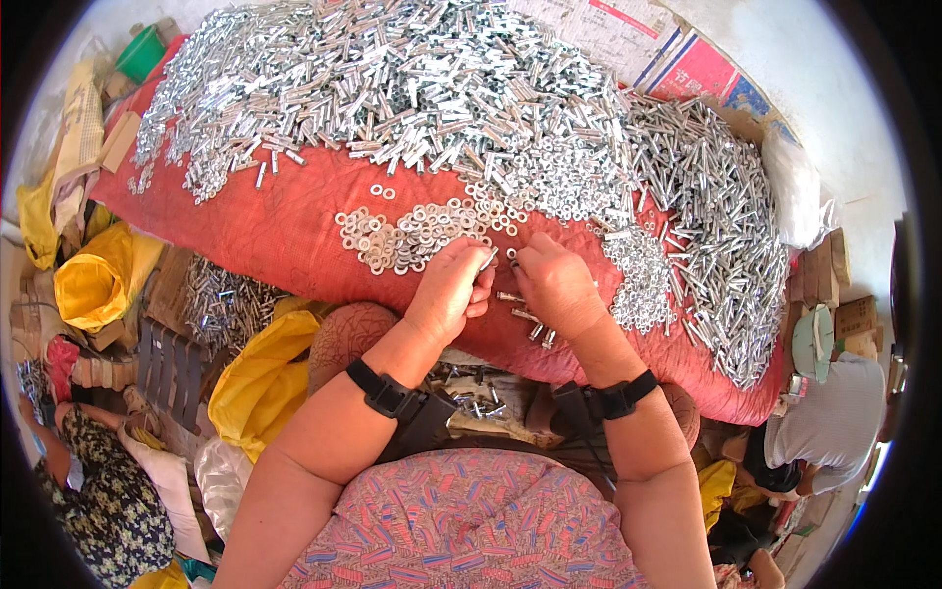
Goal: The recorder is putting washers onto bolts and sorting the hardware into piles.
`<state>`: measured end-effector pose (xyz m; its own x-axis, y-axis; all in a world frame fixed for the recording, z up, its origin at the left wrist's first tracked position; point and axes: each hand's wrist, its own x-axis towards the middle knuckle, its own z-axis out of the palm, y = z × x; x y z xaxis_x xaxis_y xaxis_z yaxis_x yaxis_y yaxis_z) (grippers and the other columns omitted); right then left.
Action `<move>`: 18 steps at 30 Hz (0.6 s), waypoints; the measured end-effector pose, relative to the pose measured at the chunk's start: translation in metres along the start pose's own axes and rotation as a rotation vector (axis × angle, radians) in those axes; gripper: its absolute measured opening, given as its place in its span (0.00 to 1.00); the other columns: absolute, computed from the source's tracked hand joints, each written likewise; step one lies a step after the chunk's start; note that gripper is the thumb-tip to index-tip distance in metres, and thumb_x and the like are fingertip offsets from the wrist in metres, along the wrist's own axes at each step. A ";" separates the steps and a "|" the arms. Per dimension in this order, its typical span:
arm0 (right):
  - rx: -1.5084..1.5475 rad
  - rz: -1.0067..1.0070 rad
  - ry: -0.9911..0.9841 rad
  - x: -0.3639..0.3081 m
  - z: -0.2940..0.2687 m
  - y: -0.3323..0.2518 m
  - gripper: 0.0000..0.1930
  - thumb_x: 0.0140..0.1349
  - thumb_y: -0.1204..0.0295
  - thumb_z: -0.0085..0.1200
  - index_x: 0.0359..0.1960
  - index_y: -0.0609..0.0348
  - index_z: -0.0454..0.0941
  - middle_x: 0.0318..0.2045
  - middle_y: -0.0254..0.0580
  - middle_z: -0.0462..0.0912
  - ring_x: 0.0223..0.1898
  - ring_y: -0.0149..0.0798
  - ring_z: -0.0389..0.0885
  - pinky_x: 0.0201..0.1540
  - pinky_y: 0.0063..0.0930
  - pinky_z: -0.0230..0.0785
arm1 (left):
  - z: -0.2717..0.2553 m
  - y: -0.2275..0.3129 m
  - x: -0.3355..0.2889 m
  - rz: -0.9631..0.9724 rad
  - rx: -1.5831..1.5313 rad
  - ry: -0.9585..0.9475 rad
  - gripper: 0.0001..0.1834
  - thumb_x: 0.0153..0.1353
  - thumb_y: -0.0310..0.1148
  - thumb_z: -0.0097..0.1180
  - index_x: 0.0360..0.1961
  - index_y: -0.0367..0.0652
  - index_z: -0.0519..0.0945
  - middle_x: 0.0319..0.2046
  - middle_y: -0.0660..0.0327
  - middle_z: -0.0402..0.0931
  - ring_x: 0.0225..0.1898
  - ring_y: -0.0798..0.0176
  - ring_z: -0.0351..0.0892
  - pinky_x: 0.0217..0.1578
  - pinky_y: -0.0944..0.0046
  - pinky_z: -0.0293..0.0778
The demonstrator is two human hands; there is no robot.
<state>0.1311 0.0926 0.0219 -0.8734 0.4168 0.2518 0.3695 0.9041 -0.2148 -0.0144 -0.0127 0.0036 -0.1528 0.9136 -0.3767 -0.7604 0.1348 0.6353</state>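
Observation:
My left hand (451,292) is closed over the red cloth, with a short silvery bolt (489,258) sticking out between thumb and forefinger. Close by on its right, my right hand (557,287) pinches its fingers together, and a small metal washer (511,253) shows at the tips. The two hands nearly meet. Just beyond them lies a spread of flat washers (417,236). Several bolts (527,316) poke out below my right hand on the cloth. To the right sits a small heap of nuts (643,285). My curled fingers partly hide what they hold.
A big heap of metal sleeves (412,88) covers the far side of the red sack (265,221); bolts (721,226) pile up at right. Yellow bags (260,378) and a green bucket (140,54) stand left. Other people (113,501) sit at lower left and right (829,422).

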 end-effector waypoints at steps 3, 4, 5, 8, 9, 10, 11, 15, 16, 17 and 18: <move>-0.024 0.016 -0.013 0.001 0.004 0.000 0.03 0.52 0.76 0.56 0.25 0.58 0.75 0.29 0.46 0.74 0.32 0.49 0.78 0.35 0.38 0.74 | 0.000 -0.001 0.000 -0.001 -0.005 -0.006 0.04 0.63 0.33 0.48 0.36 0.46 0.70 0.22 0.66 0.67 0.18 0.74 0.59 0.16 0.74 0.54; 0.057 0.056 0.050 0.001 0.005 0.001 0.03 0.52 0.76 0.56 0.26 0.58 0.74 0.29 0.46 0.74 0.32 0.51 0.78 0.35 0.39 0.73 | -0.001 0.000 0.001 -0.002 -0.012 -0.011 0.04 0.63 0.34 0.48 0.36 0.46 0.70 0.22 0.66 0.67 0.18 0.74 0.59 0.16 0.74 0.54; 0.137 0.097 0.112 0.000 0.004 0.003 0.03 0.53 0.76 0.56 0.26 0.58 0.74 0.28 0.47 0.73 0.32 0.52 0.77 0.35 0.39 0.73 | 0.000 -0.001 0.001 -0.002 -0.013 -0.010 0.04 0.63 0.34 0.48 0.36 0.46 0.70 0.22 0.66 0.67 0.18 0.74 0.59 0.16 0.74 0.54; 0.259 0.172 0.134 0.002 0.007 0.014 0.02 0.52 0.76 0.56 0.28 0.59 0.76 0.29 0.47 0.75 0.33 0.53 0.78 0.35 0.41 0.72 | 0.001 -0.001 0.001 -0.004 0.001 -0.012 0.04 0.63 0.34 0.48 0.36 0.46 0.70 0.22 0.66 0.67 0.18 0.74 0.59 0.16 0.74 0.54; 0.230 0.217 0.108 0.002 0.006 0.013 0.02 0.52 0.76 0.56 0.28 0.60 0.77 0.30 0.48 0.76 0.32 0.53 0.78 0.36 0.43 0.72 | 0.000 0.000 0.001 -0.003 -0.001 -0.009 0.05 0.63 0.34 0.49 0.36 0.46 0.70 0.22 0.66 0.67 0.18 0.74 0.59 0.16 0.74 0.54; 0.231 0.215 0.108 0.003 0.008 0.010 0.02 0.52 0.76 0.56 0.28 0.60 0.77 0.30 0.48 0.76 0.32 0.53 0.78 0.36 0.43 0.72 | -0.001 0.000 0.001 -0.001 -0.003 -0.007 0.05 0.63 0.34 0.49 0.37 0.46 0.70 0.22 0.66 0.67 0.18 0.74 0.59 0.16 0.74 0.54; 0.124 0.208 0.088 0.004 0.010 0.008 0.03 0.51 0.77 0.56 0.28 0.61 0.78 0.30 0.48 0.77 0.33 0.54 0.79 0.35 0.42 0.73 | -0.001 0.000 0.001 -0.001 -0.004 -0.007 0.05 0.63 0.34 0.49 0.37 0.46 0.70 0.22 0.66 0.67 0.18 0.74 0.59 0.16 0.74 0.54; 0.299 0.183 0.247 0.002 0.007 0.005 0.03 0.51 0.79 0.59 0.29 0.63 0.80 0.25 0.46 0.81 0.27 0.45 0.81 0.30 0.34 0.74 | 0.000 -0.001 0.002 -0.013 -0.005 -0.005 0.05 0.63 0.34 0.50 0.37 0.46 0.70 0.22 0.66 0.67 0.18 0.75 0.59 0.15 0.74 0.54; 0.299 0.182 0.246 0.001 0.002 0.002 0.03 0.51 0.79 0.59 0.29 0.63 0.80 0.25 0.46 0.81 0.27 0.45 0.81 0.30 0.34 0.74 | 0.001 -0.002 0.002 -0.016 0.001 -0.012 0.05 0.63 0.33 0.50 0.37 0.46 0.70 0.22 0.66 0.67 0.18 0.75 0.59 0.15 0.74 0.53; 0.565 0.381 0.144 0.003 -0.007 -0.005 0.04 0.52 0.79 0.60 0.30 0.64 0.81 0.24 0.42 0.82 0.25 0.37 0.81 0.28 0.28 0.73 | 0.002 0.000 0.001 -0.017 0.038 -0.010 0.04 0.64 0.33 0.49 0.37 0.46 0.70 0.22 0.67 0.67 0.18 0.76 0.59 0.15 0.75 0.53; 0.829 0.580 0.036 0.003 -0.012 -0.011 0.05 0.53 0.80 0.61 0.32 0.66 0.81 0.23 0.39 0.82 0.24 0.30 0.81 0.26 0.22 0.73 | 0.002 0.000 0.001 -0.016 0.039 -0.008 0.04 0.64 0.33 0.49 0.37 0.46 0.70 0.22 0.67 0.67 0.18 0.76 0.59 0.15 0.75 0.53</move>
<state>0.1281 0.0852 0.0367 -0.6139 0.7859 -0.0741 0.3849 0.2161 -0.8973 -0.0132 -0.0111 0.0052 -0.1351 0.9143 -0.3819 -0.7379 0.1644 0.6546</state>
